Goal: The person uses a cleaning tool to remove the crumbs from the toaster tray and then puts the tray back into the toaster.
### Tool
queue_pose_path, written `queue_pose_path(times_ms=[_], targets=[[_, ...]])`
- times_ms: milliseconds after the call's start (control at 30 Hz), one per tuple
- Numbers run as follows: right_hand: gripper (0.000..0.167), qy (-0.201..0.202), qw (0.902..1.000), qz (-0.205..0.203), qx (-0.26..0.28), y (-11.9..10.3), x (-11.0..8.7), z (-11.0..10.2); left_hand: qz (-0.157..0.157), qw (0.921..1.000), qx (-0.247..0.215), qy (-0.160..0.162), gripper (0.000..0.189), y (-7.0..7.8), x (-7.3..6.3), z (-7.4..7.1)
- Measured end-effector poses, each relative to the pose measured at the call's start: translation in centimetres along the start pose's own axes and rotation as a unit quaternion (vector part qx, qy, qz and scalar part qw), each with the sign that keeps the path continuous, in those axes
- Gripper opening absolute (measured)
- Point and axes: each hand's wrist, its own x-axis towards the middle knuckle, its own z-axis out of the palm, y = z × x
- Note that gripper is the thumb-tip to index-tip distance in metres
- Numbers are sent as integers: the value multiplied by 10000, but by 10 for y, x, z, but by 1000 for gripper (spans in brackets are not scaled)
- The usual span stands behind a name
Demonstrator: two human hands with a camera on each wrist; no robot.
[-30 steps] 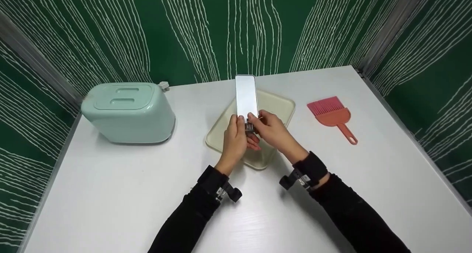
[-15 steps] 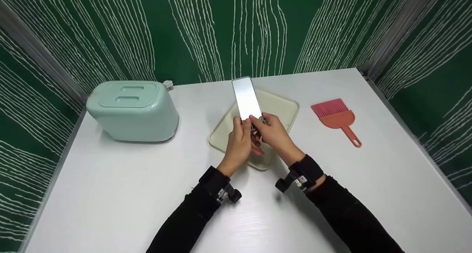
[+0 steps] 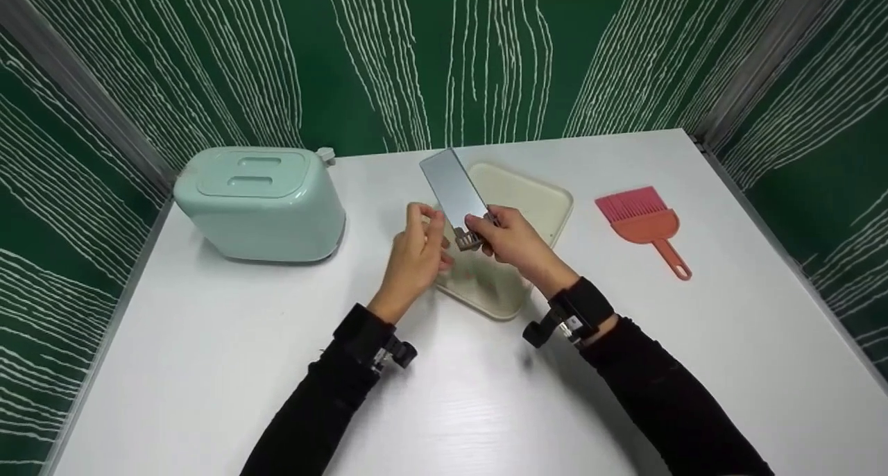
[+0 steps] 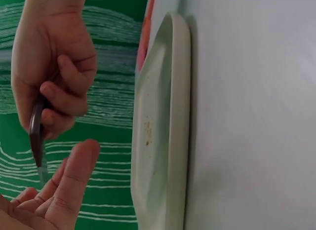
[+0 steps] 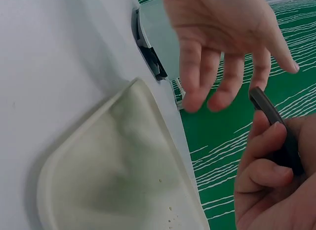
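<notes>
My right hand (image 3: 517,243) grips a toaster crumb tray (image 3: 454,184), a long shiny metal plate, by its slotted near end, thumb on top. The plate slants up and to the left above a cream tray (image 3: 531,202). My left hand (image 3: 413,257) is just left of that near end, its fingers loosely bent with nothing between them. In the left wrist view, the crumb tray's dark edge (image 4: 35,124) shows in the right hand's curled fingers. Small brown crumbs (image 4: 148,131) lie in the cream tray.
A mint-green toaster (image 3: 267,219) stands at the back left of the white table, a white plug (image 3: 326,155) behind it. To the right lies an orange hand brush (image 3: 645,226) with pink bristles. Green walls with white streaks enclose the table.
My left hand has let go of the crumb tray and moved left. The crumb tray, still in my right hand, has tilted further left.
</notes>
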Motion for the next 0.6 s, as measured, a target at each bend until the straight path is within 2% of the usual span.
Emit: queue_pose_path(times_ms=[133, 267, 467, 600], targets=[[26, -409, 9990, 140, -107, -6, 6, 1, 265, 9959, 784, 360, 32, 3, 1, -28], [24, -879, 9956, 286, -168, -11, 15, 3, 428, 9852, 1509, 692, 35, 7, 1, -58], [23, -1663, 9844, 382, -433, -15, 30, 6, 747, 9649, 2140, 1326, 36, 10, 1, -101], [23, -2057, 9759, 453, -573, -16, 40, 12, 1020, 9466, 2528, 1723, 37, 8, 1, -126]])
